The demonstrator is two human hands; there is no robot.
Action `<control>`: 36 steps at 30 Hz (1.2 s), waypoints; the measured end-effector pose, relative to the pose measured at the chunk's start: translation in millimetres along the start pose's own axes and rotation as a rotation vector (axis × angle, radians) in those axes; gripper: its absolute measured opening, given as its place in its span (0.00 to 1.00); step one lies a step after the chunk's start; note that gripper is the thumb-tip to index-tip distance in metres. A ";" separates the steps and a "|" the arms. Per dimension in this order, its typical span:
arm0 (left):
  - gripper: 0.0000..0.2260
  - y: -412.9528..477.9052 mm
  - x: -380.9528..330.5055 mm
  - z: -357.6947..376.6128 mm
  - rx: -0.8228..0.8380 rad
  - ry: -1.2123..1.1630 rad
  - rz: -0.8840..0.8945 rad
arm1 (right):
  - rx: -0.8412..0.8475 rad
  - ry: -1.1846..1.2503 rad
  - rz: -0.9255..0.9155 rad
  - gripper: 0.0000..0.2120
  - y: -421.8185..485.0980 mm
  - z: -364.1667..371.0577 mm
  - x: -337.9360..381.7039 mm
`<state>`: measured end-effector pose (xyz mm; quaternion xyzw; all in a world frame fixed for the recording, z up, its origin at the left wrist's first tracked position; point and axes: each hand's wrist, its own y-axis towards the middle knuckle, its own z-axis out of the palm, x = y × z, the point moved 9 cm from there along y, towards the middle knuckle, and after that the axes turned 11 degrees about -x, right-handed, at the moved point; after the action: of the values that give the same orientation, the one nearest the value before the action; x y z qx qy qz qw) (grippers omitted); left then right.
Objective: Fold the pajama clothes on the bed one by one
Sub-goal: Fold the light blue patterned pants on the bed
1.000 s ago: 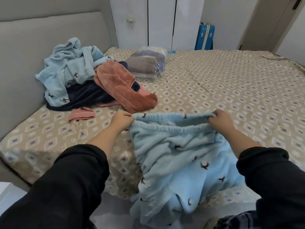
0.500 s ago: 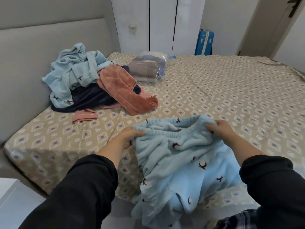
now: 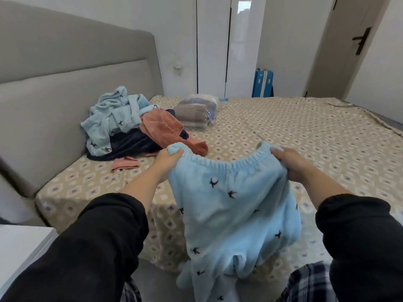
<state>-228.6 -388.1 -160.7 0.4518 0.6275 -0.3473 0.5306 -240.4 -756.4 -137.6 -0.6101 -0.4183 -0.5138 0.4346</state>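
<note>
Light blue fleece pajama pants (image 3: 231,205) with small dark bird prints hang in front of me over the near edge of the bed (image 3: 305,136). My left hand (image 3: 169,160) grips the left end of the elastic waistband, and my right hand (image 3: 290,163) grips the right end. The waistband is stretched between them and lifted off the sheet; the legs droop below the bed edge. A heap of other pajama clothes lies at the back left: a light blue top (image 3: 113,118), a navy piece (image 3: 130,144) and a rust-orange piece (image 3: 165,127).
A clear plastic bag with folded grey fabric (image 3: 196,112) lies behind the heap. A small pink piece (image 3: 125,164) sits near the heap. The grey headboard (image 3: 65,83) runs along the left. A blue suitcase (image 3: 262,83) stands by the white wardrobe; a white surface (image 3: 19,243) is at lower left.
Both hands have lifted the pants' waistband up off the bed and pulled it wider apart. The camera view has tilted upward, showing more of the wall and door.
</note>
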 end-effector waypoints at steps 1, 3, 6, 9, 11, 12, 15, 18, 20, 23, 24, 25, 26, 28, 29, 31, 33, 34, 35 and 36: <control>0.14 -6.8 -12.0 -4.8 -0.011 -0.005 0.012 | 0.008 0.022 -0.017 0.10 -10.3 -0.6 8.1; 0.14 -16.0 -35.3 -9.2 0.030 -0.035 0.053 | 0.028 0.097 -0.047 0.08 -31.8 -1.7 27.5; 0.15 -28.8 -76.1 -16.7 0.064 -0.080 0.144 | 0.007 0.213 -0.105 0.07 -59.1 -9.7 62.2; 0.21 -46.9 -135.7 -51.4 -0.260 0.031 0.307 | -0.190 0.247 -0.243 0.09 -70.5 -31.8 102.8; 0.16 -67.7 -178.5 -72.0 -0.467 0.050 0.483 | -0.395 0.242 -0.383 0.08 -79.8 -52.0 131.6; 0.14 -75.3 -195.3 -71.9 -0.455 0.049 0.556 | -0.487 0.246 -0.444 0.06 -85.3 -61.0 142.6; 0.27 -76.8 -210.5 -47.0 -0.136 0.305 0.636 | -0.598 0.211 -0.535 0.05 -90.7 -70.5 158.0; 0.39 -71.6 -191.6 -34.9 0.091 0.740 0.638 | -0.637 0.139 -0.572 0.06 -88.4 -69.5 157.6; 0.32 -69.9 -193.5 -45.0 0.015 0.671 0.699 | -0.721 0.202 -0.598 0.06 -90.5 -73.7 155.6; 0.13 -56.0 -201.2 -84.0 -0.439 0.472 0.721 | -0.740 0.134 -0.651 0.09 -81.4 -67.9 160.2; 0.09 -45.1 -195.8 -82.5 -0.459 0.563 0.688 | -0.703 -0.018 -0.660 0.07 -72.4 -59.4 163.5; 0.07 -30.5 -183.7 -76.3 -0.407 0.718 0.620 | -0.652 -0.212 -0.660 0.05 -60.6 -48.6 164.5; 0.09 -15.7 -166.8 -71.0 -0.329 0.870 0.521 | -0.604 -0.372 -0.645 0.03 -48.4 -38.7 161.9; 0.14 -0.4 -149.6 -73.5 -0.331 1.004 0.410 | -0.590 -0.505 -0.621 0.05 -33.8 -29.4 154.1; 0.15 -3.4 -151.1 -75.0 -0.362 0.968 0.405 | -0.618 -0.512 -0.623 0.06 -29.4 -27.8 150.4; 0.10 -1.9 -148.3 -72.3 -0.364 0.907 0.397 | -0.654 -0.537 -0.620 0.06 -18.9 -22.6 141.8; 0.10 0.6 -135.6 -66.2 -0.295 0.861 0.250 | -0.625 -0.588 -0.559 0.06 -2.7 -13.8 128.4; 0.14 9.1 -122.2 -64.5 -0.280 0.817 0.157 | -0.598 -0.600 -0.510 0.06 8.1 -9.6 120.0; 0.18 19.4 -109.3 -62.4 -0.275 0.736 0.080 | -0.566 -0.595 -0.464 0.06 18.3 -5.6 112.1; 0.19 32.0 -94.5 -56.9 -0.246 0.612 0.000 | -0.533 -0.569 -0.416 0.06 30.3 -1.7 103.8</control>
<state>-216.0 -343.6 -55.6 0.4675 0.7952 -0.1172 0.3680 -199.2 -759.7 -37.7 -0.7209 -0.4878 -0.4921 0.0169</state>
